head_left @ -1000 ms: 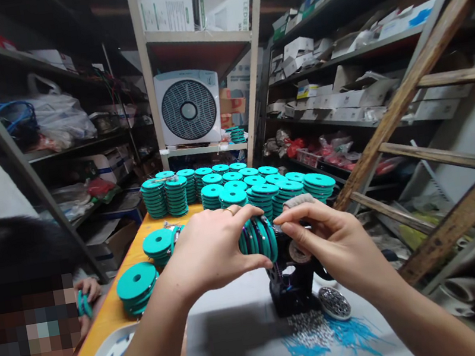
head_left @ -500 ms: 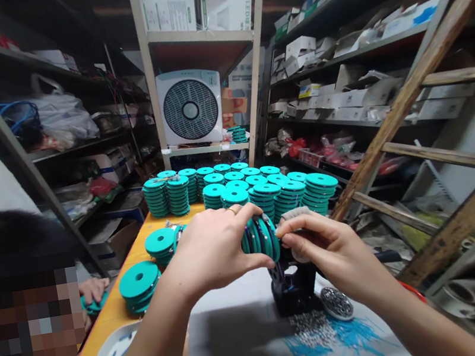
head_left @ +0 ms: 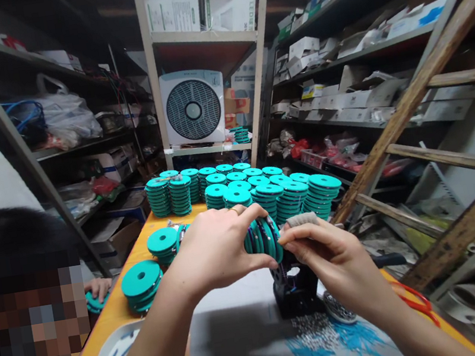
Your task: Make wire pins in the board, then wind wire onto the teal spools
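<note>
Hair of another person fills the lower left of the frame, with that person's hand [head_left: 98,287] resting on a teal disc at the orange table's [head_left: 108,328] left edge. Right of it, low stacks of teal discs [head_left: 141,282] sit on the table, and taller stacks [head_left: 240,192] crowd the far end in the middle of the frame. At centre, the left hand [head_left: 217,248] comes in from lower left and clasps a bundle of teal discs [head_left: 264,237] stood on edge, thumb under and fingers curled over the top, so the faces of the discs look left and right and the axis through the bundle runs roughly across the frame. Touching the bundle's right face is the right hand [head_left: 338,258], reaching in from lower right; its thumb and forefinger are pressed together in a pinch at the outermost disc, though what small part they nip is too small to tell. So the bundle lies just left of the right fingertips, and the left hand carries its weight. Directly below the bundle stands a small black press [head_left: 293,289] on a grey mat [head_left: 237,346], with a scatter of metal beads [head_left: 311,329] and blue strands [head_left: 357,339] to the lower right, and red-handled scissors [head_left: 412,300] farther right.
</note>
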A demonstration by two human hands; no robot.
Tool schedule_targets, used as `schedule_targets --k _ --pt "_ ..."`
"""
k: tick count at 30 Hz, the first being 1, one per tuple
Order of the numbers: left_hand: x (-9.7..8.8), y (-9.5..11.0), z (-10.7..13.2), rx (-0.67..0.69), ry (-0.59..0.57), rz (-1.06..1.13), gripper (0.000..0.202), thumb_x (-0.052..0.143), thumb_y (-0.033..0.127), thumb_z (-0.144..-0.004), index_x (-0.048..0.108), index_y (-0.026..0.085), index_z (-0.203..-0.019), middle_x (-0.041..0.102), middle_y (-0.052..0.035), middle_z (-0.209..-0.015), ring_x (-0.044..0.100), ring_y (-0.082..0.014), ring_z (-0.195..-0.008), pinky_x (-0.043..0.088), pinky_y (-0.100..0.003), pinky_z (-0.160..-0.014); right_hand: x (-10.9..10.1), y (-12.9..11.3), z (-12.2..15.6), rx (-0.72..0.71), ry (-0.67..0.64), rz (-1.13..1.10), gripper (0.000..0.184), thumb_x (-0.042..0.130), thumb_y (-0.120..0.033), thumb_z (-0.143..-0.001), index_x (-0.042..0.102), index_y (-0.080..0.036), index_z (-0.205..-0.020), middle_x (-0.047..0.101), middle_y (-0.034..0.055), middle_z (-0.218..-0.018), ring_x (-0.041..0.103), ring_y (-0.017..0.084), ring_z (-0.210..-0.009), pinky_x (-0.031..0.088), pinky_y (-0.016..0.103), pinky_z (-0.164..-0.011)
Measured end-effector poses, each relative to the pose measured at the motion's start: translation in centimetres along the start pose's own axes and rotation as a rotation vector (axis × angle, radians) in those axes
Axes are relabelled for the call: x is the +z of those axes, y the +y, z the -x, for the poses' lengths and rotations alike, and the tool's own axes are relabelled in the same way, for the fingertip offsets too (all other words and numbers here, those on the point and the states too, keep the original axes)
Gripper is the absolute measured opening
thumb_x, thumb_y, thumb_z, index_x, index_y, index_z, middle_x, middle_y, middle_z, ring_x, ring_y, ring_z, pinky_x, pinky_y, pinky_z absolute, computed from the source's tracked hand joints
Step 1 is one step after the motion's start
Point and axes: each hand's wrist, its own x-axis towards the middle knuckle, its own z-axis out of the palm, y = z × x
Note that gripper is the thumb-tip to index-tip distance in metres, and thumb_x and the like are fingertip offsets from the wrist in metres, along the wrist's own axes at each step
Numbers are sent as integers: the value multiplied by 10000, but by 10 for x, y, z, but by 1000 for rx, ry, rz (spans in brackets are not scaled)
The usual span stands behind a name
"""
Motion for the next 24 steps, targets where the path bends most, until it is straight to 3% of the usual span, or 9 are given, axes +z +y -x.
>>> schedule_targets --k 5,8,12,20,24 --pt "0 0 2 4 5 8 522 661 589 -708 497 308 -1116 655 26 -867 633 -248 -765 392 -301 -571 1 0 2 21 17 -111 102 607 -237 -856 687 -283 -899 612 9 -938 588 134 -896 478 238 -760" --pt "1 -1 1 -5 2 10 520 665 589 -704 491 322 -1115 656 32 -881 632 -249 -776 387 -299 -567 -1 -5 -2 165 -11 -241 83 638 -303 -832 651 -239 -883 621 7 -902 584 121 -843 470 205 -702" --pt "1 -1 -1 -8 2 18 508 666 583 -707 490 324 -1107 656 37 -872 631 -248 -782 390 -304 -569 -2 -11 -10 285 -41 -307 237 676 -357 -791 519 -187 -738 554 -26 -776 513 83 -698 405 180 -591" --pt "-1 -1 3 -11 -2 22 511 667 571 -708 495 323 -1120 649 33 -854 631 -262 -768 414 -320 -558 -6 -9 -19 308 -156 -206 293 668 -399 -781 488 -179 -714 513 -42 -702 411 61 -556 316 198 -487" --pt "1 1 -1 -13 -16 12 495 652 553 -732 501 315 -1139 654 15 -869 632 -270 -796 450 -327 -590 -5 -13 -20 208 -160 -75 272 632 -382 -816 477 -186 -709 502 -43 -680 443 80 -579 339 209 -508"
